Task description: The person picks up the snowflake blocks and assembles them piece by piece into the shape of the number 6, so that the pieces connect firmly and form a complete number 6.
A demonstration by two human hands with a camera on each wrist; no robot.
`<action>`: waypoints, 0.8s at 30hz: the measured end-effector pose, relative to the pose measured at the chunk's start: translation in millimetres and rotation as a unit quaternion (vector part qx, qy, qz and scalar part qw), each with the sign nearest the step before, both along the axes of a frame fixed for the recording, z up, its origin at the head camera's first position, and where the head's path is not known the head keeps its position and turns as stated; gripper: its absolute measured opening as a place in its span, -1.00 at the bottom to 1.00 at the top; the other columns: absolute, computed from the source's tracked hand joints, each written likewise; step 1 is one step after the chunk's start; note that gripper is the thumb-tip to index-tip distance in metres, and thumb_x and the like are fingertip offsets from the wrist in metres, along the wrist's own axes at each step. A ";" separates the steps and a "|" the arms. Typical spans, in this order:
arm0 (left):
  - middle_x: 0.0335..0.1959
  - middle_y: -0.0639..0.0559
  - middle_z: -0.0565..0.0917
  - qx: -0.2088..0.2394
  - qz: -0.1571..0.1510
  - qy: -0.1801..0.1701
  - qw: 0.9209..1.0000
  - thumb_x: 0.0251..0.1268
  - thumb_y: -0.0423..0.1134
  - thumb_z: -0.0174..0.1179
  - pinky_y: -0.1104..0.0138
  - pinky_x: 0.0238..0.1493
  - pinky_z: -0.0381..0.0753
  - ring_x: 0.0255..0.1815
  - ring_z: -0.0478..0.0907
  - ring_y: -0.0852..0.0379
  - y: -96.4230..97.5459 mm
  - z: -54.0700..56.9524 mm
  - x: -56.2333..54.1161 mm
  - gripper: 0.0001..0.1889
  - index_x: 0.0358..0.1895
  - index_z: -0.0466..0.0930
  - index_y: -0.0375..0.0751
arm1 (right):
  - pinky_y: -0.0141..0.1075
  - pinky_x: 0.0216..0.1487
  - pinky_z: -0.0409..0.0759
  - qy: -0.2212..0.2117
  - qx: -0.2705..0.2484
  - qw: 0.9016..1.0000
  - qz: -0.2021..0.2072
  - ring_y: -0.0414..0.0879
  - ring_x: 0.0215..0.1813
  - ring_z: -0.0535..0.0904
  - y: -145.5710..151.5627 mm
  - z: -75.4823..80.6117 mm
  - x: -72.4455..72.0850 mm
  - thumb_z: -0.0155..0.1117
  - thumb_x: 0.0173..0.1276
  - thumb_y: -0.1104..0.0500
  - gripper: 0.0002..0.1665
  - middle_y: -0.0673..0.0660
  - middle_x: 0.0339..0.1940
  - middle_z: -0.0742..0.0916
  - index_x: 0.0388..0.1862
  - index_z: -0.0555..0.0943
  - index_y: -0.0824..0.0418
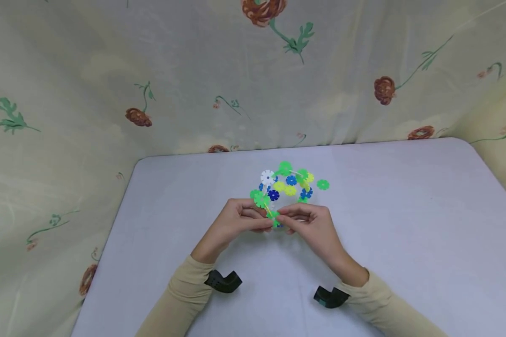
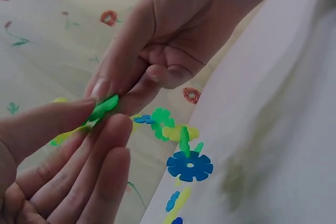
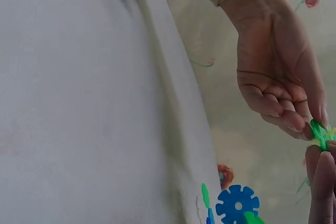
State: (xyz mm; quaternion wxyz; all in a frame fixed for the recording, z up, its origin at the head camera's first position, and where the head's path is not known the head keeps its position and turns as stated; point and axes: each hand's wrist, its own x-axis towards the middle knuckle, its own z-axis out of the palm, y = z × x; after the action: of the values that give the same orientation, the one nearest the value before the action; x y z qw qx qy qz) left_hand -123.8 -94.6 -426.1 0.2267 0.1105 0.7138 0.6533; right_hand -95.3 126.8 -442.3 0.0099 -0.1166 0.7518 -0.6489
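Both hands meet at the near side of a ring-like chain of slotted plastic discs. Thumb and fingers of the left hand [image 1: 238, 219] pinch a green slotted disc [image 1: 273, 215] from the left. From the right, the right hand [image 1: 318, 227] pinches at the same spot. In the left wrist view the green disc [image 2: 105, 107] lies edge-on between the fingertips, partly hidden. Joined discs continue away from the hands, among them a white disc [image 1: 267, 177], a green disc [image 1: 285, 168] and a blue disc [image 2: 190, 166].
A white-covered table [image 1: 405, 224] lies under the hands. One green disc [image 1: 323, 184] appears apart, right of the chain. Flower-patterned cloth [image 1: 185, 70] hangs behind and beside the table. Black wrist devices [image 1: 223, 282] sit at both sleeves.
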 end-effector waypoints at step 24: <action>-0.40 0.04 0.83 0.039 0.036 -0.014 0.999 0.36 -0.42 0.34 0.26 -0.12 0.80 -0.34 0.82 0.17 -3.7 -2.6 -5.9 -0.86 -0.13 0.67 -0.46 | -0.39 -0.37 0.72 -0.052 0.226 0.967 -0.106 0.00 -0.20 0.76 99.9 -13.3 -82.8 0.38 0.46 0.12 -0.56 0.33 0.05 0.76 0.20 0.65 0.33</action>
State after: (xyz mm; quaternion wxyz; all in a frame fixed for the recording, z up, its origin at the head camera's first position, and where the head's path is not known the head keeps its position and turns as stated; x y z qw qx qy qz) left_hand -129.7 -98.3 -428.7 0.2091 0.0843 0.6881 0.6897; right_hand -178.1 226.8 -455.6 0.0063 0.0025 0.8857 -0.4643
